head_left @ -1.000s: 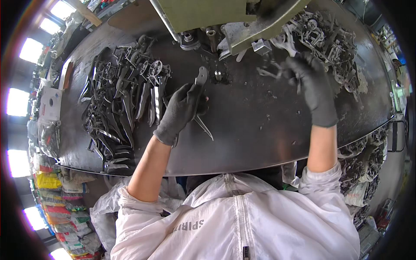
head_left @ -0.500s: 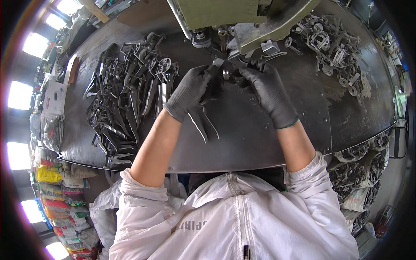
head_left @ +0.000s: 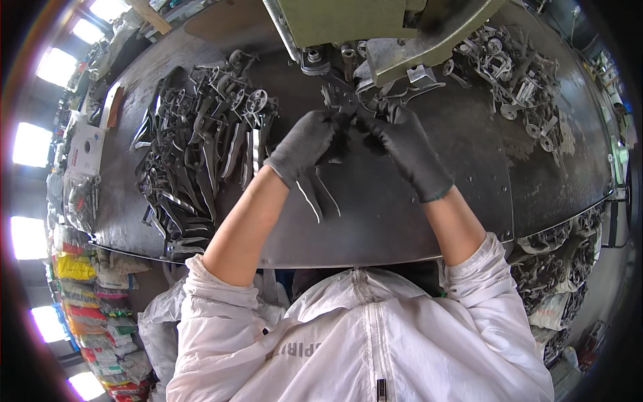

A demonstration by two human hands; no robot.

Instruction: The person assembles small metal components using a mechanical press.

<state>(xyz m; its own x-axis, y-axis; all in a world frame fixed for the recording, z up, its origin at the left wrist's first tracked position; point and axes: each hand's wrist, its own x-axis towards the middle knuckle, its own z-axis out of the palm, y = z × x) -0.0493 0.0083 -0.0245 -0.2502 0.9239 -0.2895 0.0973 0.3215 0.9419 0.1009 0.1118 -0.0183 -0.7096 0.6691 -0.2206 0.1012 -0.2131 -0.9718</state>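
Note:
My left hand (head_left: 305,146), in a dark knitted glove, is closed with its fingertips at a small dark metal piece (head_left: 345,110) below the machine head. Two thin curved metal handles (head_left: 316,196) stick out from beneath this hand toward me; whether it grips them is hidden. My right hand (head_left: 407,149), gloved alike, has thumb and fingers pinched together close to the left fingertips. What lies inside its pinch is too dark to make out. Just beyond the fingers are the machine's dark lower tooling (head_left: 331,80) and a bent metal lever (head_left: 422,86).
A green machine head (head_left: 348,23) overhangs the dark metal table (head_left: 375,234). Many dark lever parts with small wheels form a pile (head_left: 191,141) on the left. Another pile of metal parts (head_left: 516,80) lies at the far right. Stacked sacks (head_left: 77,271) stand beyond the left edge.
Both hands have drawn closer together, the left one moving right. The upright silvery pin and the pale metal bit seen between them are now covered or out of sight.

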